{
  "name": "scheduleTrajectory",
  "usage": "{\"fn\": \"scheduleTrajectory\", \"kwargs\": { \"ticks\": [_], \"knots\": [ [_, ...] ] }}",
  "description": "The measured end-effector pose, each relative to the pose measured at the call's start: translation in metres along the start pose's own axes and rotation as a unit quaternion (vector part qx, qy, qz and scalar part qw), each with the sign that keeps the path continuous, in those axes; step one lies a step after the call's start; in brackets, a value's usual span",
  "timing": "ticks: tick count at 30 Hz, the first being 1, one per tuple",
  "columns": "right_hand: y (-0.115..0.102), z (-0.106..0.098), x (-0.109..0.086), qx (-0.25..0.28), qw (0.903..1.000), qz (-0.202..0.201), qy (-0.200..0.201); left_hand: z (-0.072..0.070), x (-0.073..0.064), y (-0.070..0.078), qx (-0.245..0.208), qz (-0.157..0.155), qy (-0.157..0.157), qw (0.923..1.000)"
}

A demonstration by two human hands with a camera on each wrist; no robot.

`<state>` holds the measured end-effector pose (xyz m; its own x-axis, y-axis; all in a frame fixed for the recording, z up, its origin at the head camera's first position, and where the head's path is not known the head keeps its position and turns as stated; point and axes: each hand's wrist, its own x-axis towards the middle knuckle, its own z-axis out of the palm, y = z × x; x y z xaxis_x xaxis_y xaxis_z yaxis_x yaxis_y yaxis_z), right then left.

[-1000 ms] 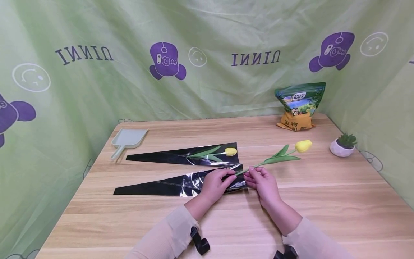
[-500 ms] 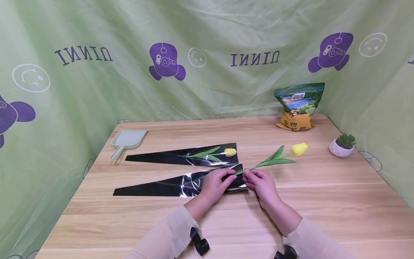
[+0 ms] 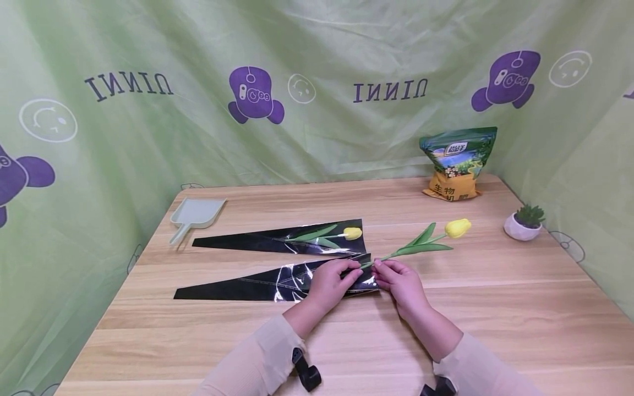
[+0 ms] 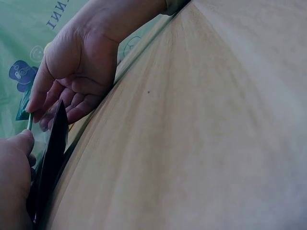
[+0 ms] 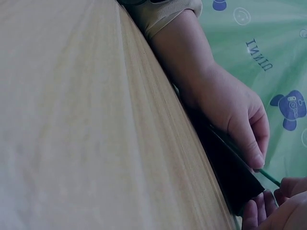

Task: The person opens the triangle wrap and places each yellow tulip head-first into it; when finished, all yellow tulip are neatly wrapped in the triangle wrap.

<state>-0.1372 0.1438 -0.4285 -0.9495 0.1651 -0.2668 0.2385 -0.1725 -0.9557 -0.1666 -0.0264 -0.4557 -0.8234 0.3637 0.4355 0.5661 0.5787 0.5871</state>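
A yellow artificial tulip (image 3: 458,227) with green leaves slants up to the right, its lower stem entering the open mouth of a black flower sleeve (image 3: 218,287) with a clear front. My left hand (image 3: 329,283) lies over the sleeve and pinches the stem between thumb and forefinger, as the right wrist view also shows. Just right of it, my right hand (image 3: 402,283) pinches the same stem higher up, its lower fingers at the sleeve's mouth. Behind lies a second black sleeve (image 3: 242,241) with another yellow tulip (image 3: 353,234) inside.
A pale dustpan (image 3: 198,212) lies at the table's back left. At the back right stands a green and orange bag (image 3: 457,165), with a small succulent in a white pot (image 3: 523,227) near the right edge. Green printed cloth (image 3: 317,137) hangs around the table.
The held tulip has shifted slightly left and down toward the sleeve between the first frame and the second. My right hand has moved slightly left along with it; my left hand stays put.
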Motion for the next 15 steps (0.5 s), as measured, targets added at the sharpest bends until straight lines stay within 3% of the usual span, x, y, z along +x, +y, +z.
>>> {"fn": "scheduleTrajectory", "kwargs": {
  "ticks": [15],
  "knots": [
    [-0.002,-0.0016,-0.001,-0.009,0.9999,0.004,-0.006,0.0017,0.0003,0.0029,0.015,-0.002,0.017,0.9997]
  ]
}}
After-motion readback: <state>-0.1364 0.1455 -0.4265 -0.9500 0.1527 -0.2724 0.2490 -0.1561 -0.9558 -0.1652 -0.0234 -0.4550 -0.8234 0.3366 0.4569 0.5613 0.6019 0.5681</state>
